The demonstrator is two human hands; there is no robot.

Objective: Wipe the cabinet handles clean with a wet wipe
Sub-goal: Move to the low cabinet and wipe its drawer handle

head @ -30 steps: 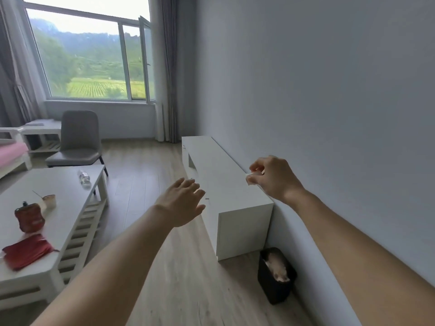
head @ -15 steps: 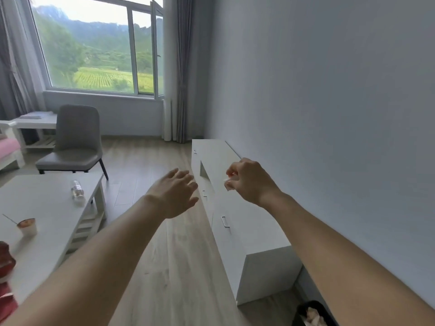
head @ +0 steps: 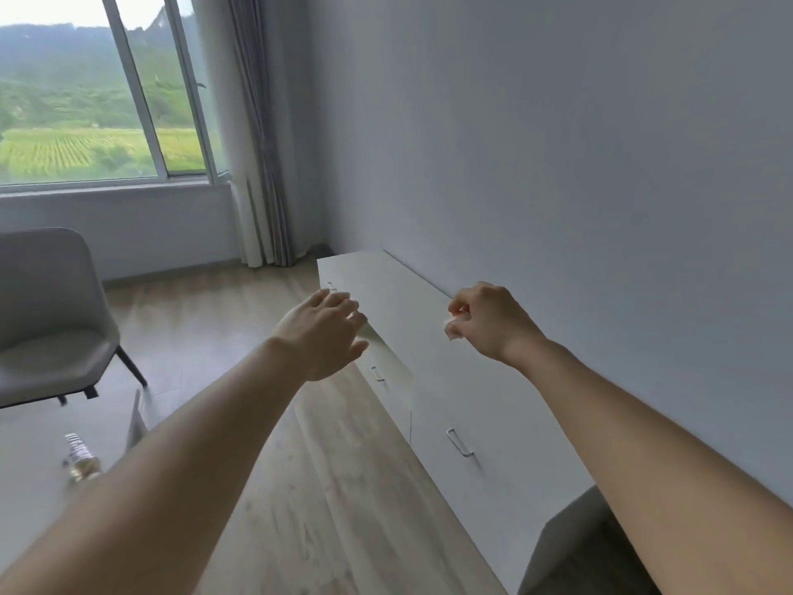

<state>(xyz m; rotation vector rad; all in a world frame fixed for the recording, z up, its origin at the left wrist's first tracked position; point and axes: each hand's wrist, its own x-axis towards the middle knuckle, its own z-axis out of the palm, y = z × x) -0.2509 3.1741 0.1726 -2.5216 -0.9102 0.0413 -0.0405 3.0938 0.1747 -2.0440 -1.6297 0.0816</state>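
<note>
A: Where was the wet wipe [head: 451,331]?
B: Pinched in the curled fingers of the right hand [head: 489,324], up over the white cabinet [head: 386,285]. The left hand [head: 326,332] was loose and open, and it held nothing.
A: How to wipe well?
B: The nearest handle [head: 460,443] sat on the front, well below the wipe. I'd have bent low and wrapped it round the bar. The floor [head: 343,487] beside had room — the chair [head: 47,311] stood well apart.

The cabinet [head: 407,302] is smooth, matt white board, its handles [head: 460,443] thin bright metal. The wet wipe [head: 450,330] looks like soft white cloth. The floor [head: 326,487] is pale wood-grain planking with a low sheen; the chair [head: 47,319] has smooth grey upholstery, the curtain [head: 261,165] grey woven cloth, the wall [head: 558,165] matt paint.
</note>
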